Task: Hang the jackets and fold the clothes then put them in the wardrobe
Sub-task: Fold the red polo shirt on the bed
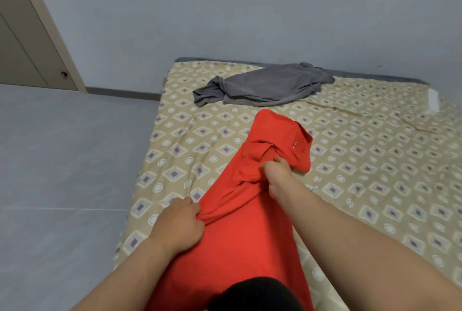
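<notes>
Both hands, left [178, 225] and right [277, 175], grip bunched red garment [232, 243]; its near end cut off

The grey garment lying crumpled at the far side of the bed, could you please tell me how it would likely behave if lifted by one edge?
The crumpled grey fabric garment would probably hang limp and unfurl, since it lies in soft folds. It looks thin, so likely light. It seems unlikely to slide far on the patterned bedsheet.

garments: 2 – red garment [240, 235], grey garment [270, 85] | hands: 2 | mattress [375, 160]: 1
</notes>
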Available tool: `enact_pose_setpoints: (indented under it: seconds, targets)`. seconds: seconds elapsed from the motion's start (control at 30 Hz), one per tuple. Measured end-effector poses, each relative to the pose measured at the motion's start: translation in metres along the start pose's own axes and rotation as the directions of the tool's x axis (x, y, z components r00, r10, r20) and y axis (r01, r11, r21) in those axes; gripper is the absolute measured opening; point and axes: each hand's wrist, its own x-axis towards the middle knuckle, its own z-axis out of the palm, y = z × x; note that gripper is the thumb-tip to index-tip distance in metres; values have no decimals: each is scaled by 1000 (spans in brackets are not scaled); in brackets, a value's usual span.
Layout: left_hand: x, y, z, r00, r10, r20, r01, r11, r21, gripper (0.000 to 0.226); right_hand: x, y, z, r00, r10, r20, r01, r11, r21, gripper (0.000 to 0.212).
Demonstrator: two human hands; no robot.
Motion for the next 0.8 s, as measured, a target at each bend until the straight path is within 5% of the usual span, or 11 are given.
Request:
enact_pose_setpoints:
  seconds: [0.07,0.13,0.2,0.3,0.4,0.47,0.6,0.73,0.8]
  targets:
    - [10,-3,-7,987,-160,-17,155,974,-168,15,7,-12,18,988,-120,-94,110,988,-108,59]
    - [21,-13,-15,942,-334,-18,317,910,-269,16,6,-23,41,944,-331,-3,315,903,-292,54]
    - [32,-29,-23,893,-449,33,441,857,-267,20,1,-29,73,807,-514,292,591,686,-424,51]
    - [40,-58,-25,807,-585,87,587,776,-230,36,-18,-28,112,552,-519,652,831,275,-484,47]
    - [37,-79,-24,773,-628,86,632,755,-174,35,-23,-12,115,431,-527,733,844,-53,-534,40]
    - [35,-81,-25,782,-619,72,623,773,-119,24,-17,-7,97,382,-606,697,821,-123,-557,37]
    - [38,-74,-22,808,-589,12,589,808,-10,20,14,-14,48,335,-813,476,870,74,-487,20]
    - [42,-70,-19,830,-557,-23,558,830,9,16,47,-34,14,673,-740,7,668,603,-437,20]
    - [43,-71,-20,834,-552,-18,552,834,15,20,65,-46,4,758,-630,-169,523,743,-418,30]
